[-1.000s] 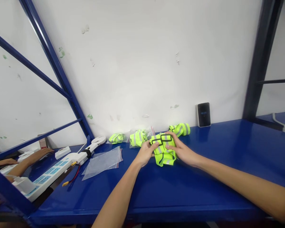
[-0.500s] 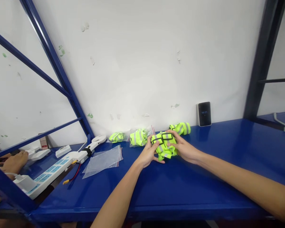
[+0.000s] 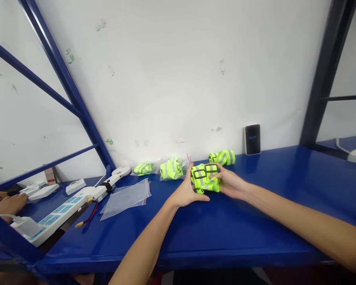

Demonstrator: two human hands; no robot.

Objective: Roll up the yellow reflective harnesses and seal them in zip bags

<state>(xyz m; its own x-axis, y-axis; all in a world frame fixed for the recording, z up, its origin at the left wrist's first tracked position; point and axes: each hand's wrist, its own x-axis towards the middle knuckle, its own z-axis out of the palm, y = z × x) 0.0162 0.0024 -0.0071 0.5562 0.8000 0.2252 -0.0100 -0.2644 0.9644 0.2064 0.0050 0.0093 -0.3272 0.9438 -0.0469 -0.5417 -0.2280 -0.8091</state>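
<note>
A folded fluorescent yellow-green reflective vest [image 3: 206, 180] with grey bands and black edging is between my hands over the blue table. My right hand [image 3: 230, 183] grips its right side, fingers curled onto the front. My left hand [image 3: 185, 192] cups the left side, with its thumb stretched along below the bundle and its other fingers partly hidden by it. Just behind lies a rolled reflective vest [image 3: 225, 157]. To the left are a bagged vest [image 3: 171, 169] and a smaller bagged vest [image 3: 144, 169], both in clear plastic.
Clear zip bags [image 3: 127, 198] lie flat on the blue table [image 3: 240, 233]. Further left are a white power strip [image 3: 59, 213], a small fan [image 3: 121, 171] and a red-black cable [image 3: 91, 213]. A clock-like device [image 3: 252, 139] stands by the wall. Another person's hand [image 3: 12, 204] shows beyond the blue frame.
My left hand has opened wider; its thumb has come off the vest's front to below it. My right hand keeps hold. The view has shifted slightly.
</note>
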